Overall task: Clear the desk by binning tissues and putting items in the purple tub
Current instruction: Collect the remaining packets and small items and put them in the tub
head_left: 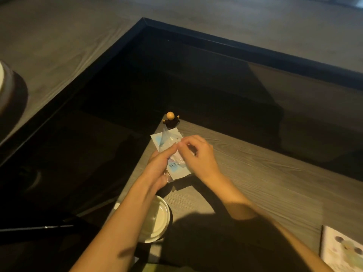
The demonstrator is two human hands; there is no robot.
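At the centre of the frame a thin white and pale-blue packet (172, 154) in clear wrapping is held over the near corner of the grey wood-grain desk (265, 183). It is pinched from the left by the left hand (160, 167) and from the right by the curled fingers of the right hand (198, 154). Just above it a small round-headed figurine (170, 119) is seen at the desk's corner. Lower centre, a white lidded cup (157, 218) is partly covered by the left forearm. A printed booklet (341, 250) is seen at lower right
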